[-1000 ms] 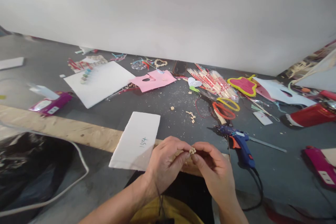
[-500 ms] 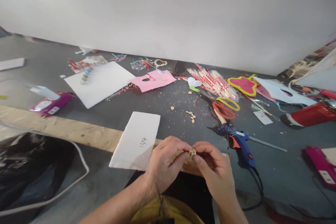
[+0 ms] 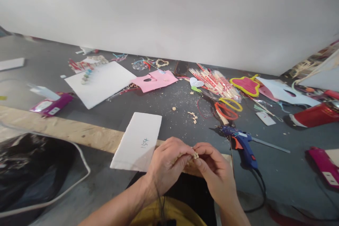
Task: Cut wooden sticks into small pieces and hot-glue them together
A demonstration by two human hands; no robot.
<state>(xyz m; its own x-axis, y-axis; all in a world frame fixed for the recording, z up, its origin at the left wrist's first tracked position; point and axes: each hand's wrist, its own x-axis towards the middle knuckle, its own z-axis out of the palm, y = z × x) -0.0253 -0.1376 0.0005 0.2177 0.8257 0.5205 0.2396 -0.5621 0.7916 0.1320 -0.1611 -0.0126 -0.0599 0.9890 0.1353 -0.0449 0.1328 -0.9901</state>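
Observation:
A small cluster of short pale wooden pieces (image 3: 195, 155) is pinched between the fingertips of both hands at the table's near edge. My left hand (image 3: 171, 159) grips it from the left, thumb and forefinger closed. From the other side, my right hand (image 3: 214, 164) pinches it too; the fingers hide part of it. Left of my hands lies a white board marked 154 (image 3: 139, 141). A blue hot glue gun (image 3: 243, 143) with an orange trigger rests to the right. Beyond my hands are loose wooden bits (image 3: 193, 116) and a similar small cluster (image 3: 174, 108).
Orange-handled scissors (image 3: 226, 111) lie near bagged sticks (image 3: 217, 84). At the back are pink felt (image 3: 155, 80), a white sheet (image 3: 103, 83) and a phone (image 3: 181, 67). A red can (image 3: 315, 114) is at right, a purple tissue pack (image 3: 53, 104) at left. The glue gun's cord (image 3: 261, 197) hangs over the edge.
The wooden cluster has turned slightly between my fingertips and sits a little further right. My hands have hardly moved, and the things on the table stay put.

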